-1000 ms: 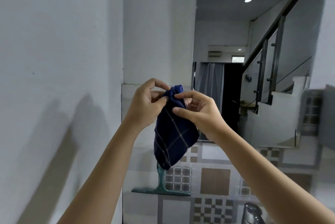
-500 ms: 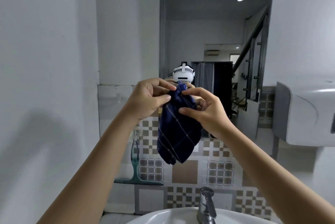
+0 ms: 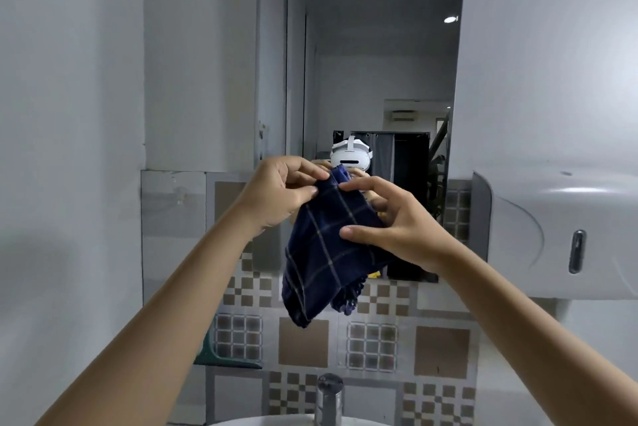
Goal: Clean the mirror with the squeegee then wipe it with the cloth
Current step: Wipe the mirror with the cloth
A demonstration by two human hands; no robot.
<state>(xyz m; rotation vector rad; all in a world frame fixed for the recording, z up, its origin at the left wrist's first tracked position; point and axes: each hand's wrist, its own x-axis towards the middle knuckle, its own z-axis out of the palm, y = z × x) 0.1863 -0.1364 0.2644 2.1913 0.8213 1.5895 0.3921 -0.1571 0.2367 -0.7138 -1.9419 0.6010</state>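
Note:
A dark blue checked cloth (image 3: 324, 253) hangs in front of the lower part of the wall mirror (image 3: 373, 80). My left hand (image 3: 276, 194) pinches its top corner. My right hand (image 3: 390, 222) grips the cloth lower down on its right side, fingers curled behind it. The green squeegee (image 3: 221, 358) hangs against the tiled wall at lower left, mostly hidden behind my left forearm. The mirror reflects a white headset and a room behind me.
A white dispenser (image 3: 559, 232) is mounted on the wall right of the mirror. A chrome tap (image 3: 329, 398) and the white sink rim (image 3: 262, 420) lie at the bottom. A white wall closes the left side.
The view has swung left to face the mirror squarely. My right hand has slid down the cloth from its top corner to its side. The left hand keeps its pinch.

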